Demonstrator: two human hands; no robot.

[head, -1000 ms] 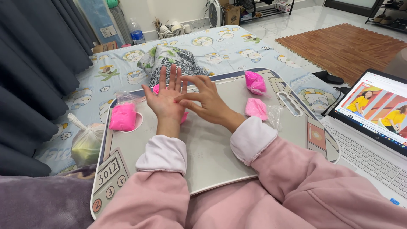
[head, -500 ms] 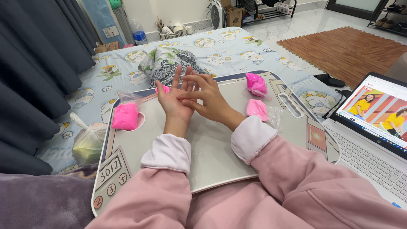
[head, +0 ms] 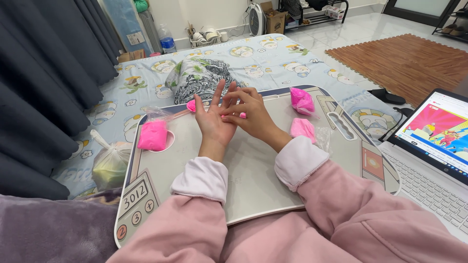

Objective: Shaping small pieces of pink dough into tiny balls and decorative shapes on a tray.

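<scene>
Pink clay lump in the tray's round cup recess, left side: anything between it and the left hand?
Head view: only bare grey lap tray surface lies between the pink clay lump and the left hand; a pink stick-like piece sits just beyond.

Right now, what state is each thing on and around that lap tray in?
left hand: open, palm up, fingers spread over the tray
right hand: fingers pressing pink clay against the left palm
lap tray: flat across the lap
pink clay lump: sitting in the tray's round recess
two bagged pink lumps: in plastic, on the tray's right side
laptop: open, screen lit
plastic bag: knotted shut
</scene>
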